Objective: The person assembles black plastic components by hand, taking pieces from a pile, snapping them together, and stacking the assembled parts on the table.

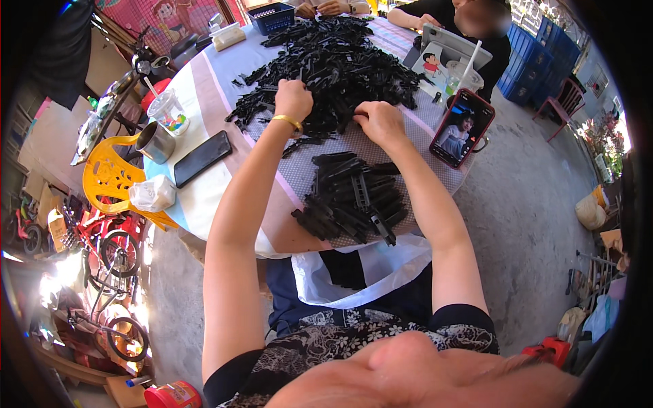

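Left hand (293, 99): knuckles up, fingers curled down into the near edge of the loose pile; closed on black pieces, though which ones cannot be told. A gold bangle (288, 122) sits at the wrist.
Right hand (379, 120): palm down, fingers bent and pressed into the same pile edge; whether it grips a piece is hidden.
Hands together: apart, side by side, both at the pile's near rim; forearms run up from the lower edge and converge on it.
Loose pile (333, 61): one big heap of thin, long black plastic parts, matte, tangled at all angles; too many to count. It covers the middle of the surface, far side of the hands.
Sorted stack (354, 197): one smaller bundle of the same black parts, laid roughly parallel, near the surface's front edge between the forearms.
Surface (204, 197): round, under a pale chequered cloth.
White bag (367, 272): one, hanging open below the front edge.
Phones: two; one dark, flat phone (202, 158) on the left, one red-cased phone (462, 127) propped upright on the right, screen lit.
Metal mug (155, 142): one, left of the flat phone.
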